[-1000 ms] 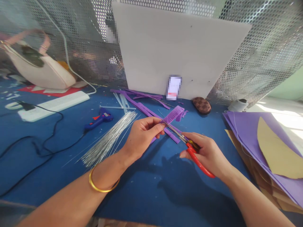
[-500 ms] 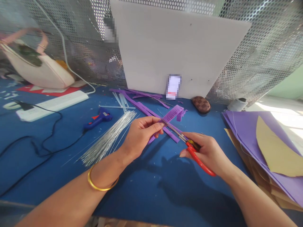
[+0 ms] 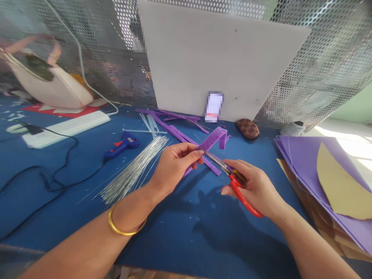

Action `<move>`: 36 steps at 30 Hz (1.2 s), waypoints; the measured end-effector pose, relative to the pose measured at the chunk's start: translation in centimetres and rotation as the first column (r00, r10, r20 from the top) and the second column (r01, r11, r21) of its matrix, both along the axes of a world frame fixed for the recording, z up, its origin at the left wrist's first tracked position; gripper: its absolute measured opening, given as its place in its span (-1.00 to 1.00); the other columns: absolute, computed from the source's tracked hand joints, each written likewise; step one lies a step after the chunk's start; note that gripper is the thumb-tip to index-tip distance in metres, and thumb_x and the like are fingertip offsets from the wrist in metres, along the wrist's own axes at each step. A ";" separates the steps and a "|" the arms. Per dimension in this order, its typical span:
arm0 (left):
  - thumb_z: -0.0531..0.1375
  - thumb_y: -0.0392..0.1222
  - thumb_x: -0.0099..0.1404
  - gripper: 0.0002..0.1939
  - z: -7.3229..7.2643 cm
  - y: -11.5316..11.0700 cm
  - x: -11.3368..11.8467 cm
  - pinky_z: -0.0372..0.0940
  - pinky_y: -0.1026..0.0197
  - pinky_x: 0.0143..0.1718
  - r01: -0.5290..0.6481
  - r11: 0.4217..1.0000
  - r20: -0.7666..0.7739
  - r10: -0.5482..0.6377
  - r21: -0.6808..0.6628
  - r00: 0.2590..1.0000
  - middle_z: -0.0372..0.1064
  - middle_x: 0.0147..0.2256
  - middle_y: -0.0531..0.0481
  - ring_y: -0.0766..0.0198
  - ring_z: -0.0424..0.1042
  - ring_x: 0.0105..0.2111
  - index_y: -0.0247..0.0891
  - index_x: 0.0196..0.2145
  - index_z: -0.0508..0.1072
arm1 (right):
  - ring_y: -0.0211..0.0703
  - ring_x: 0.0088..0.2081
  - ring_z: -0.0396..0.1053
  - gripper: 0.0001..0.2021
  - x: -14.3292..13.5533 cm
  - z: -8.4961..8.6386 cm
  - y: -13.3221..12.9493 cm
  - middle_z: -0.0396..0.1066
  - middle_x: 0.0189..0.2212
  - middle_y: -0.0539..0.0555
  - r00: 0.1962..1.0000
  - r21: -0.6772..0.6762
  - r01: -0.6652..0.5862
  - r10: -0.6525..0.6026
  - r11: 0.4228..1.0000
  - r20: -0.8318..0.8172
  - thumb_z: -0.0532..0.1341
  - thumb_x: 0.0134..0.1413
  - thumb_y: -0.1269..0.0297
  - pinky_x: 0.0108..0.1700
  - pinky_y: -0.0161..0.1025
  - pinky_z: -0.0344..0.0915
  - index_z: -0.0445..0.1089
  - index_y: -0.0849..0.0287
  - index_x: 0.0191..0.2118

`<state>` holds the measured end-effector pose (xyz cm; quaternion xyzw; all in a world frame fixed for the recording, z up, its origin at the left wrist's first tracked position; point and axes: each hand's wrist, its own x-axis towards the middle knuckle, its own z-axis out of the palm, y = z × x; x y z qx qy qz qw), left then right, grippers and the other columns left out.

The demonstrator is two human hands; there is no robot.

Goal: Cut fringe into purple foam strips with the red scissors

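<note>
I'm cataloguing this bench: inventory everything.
Metal scissors: 1, red-handled, centre
Fringed strip: 1, purple, centre
Flat strips: several, purple, centre
Thin wires: bundle, silver, left
Glue gun: 1, blue, left
Sticks: several, translucent, back
Power strip: 1, white, left
Handbag: 1, cream, left
Checked pouch: 1, brown, back
Board: 1, white, back
Phone: 1, pixelated, back
Sheets: several, purple and brown, right
Perforated screen: 1, silver, back
Tabletop: 1, blue, below
Bangle: 1, gold, front
Left hand, right hand: 2, centre
</note>
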<state>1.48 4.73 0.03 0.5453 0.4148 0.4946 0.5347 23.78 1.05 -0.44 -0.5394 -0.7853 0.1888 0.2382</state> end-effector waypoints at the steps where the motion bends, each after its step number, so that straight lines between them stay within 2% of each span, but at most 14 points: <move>1: 0.29 -0.10 0.16 -0.84 -0.1 0.0 0.0 0.22 0.31 -0.48 -0.005 1.000 0.007 0.005 0.001 1.000 0.43 -0.52 0.05 0.38 0.31 -0.54 -0.26 -0.41 0.52 | -0.20 -0.45 0.30 -0.42 0.0 0.0 0.0 0.39 -0.34 0.03 1.000 0.010 -0.002 0.002 1.000 0.013 0.34 -0.04 -0.05 -0.40 -0.26 0.26 0.36 0.06 0.10; 13: 0.29 -0.16 0.16 -0.87 0.1 0.0 0.2 0.21 0.32 -0.50 0.040 0.999 0.016 -0.040 -0.026 0.999 0.44 -0.53 0.04 0.40 0.28 -0.56 -0.27 -0.44 0.54 | -0.18 -0.44 0.32 -0.46 -0.1 0.1 0.0 0.38 -0.38 0.03 0.999 0.021 -0.024 0.023 0.999 0.023 0.31 0.01 -0.05 -0.36 -0.24 0.27 0.38 0.11 0.07; 25: 0.29 -0.17 0.15 -0.88 0.1 -0.1 0.2 0.22 0.31 -0.50 0.032 0.999 0.035 -0.031 -0.023 0.999 0.41 -0.56 0.05 0.39 0.30 -0.56 -0.27 -0.45 0.54 | -0.18 -0.43 0.33 -0.52 0.1 0.2 -0.1 0.40 -0.37 0.05 1.000 0.011 -0.026 0.026 1.000 -0.004 0.31 0.02 -0.03 -0.35 -0.25 0.29 0.43 0.11 0.02; 36: 0.30 -0.17 0.15 -0.89 -0.2 0.0 0.1 0.22 0.31 -0.52 0.027 0.999 0.048 -0.025 -0.045 0.999 0.41 -0.55 0.06 0.38 0.31 -0.57 -0.26 -0.45 0.53 | -0.18 -0.46 0.33 -0.48 0.1 0.3 -0.1 0.43 -0.40 0.06 1.000 0.033 -0.005 0.005 0.999 0.016 0.32 -0.03 -0.10 -0.39 -0.26 0.30 0.46 0.13 0.00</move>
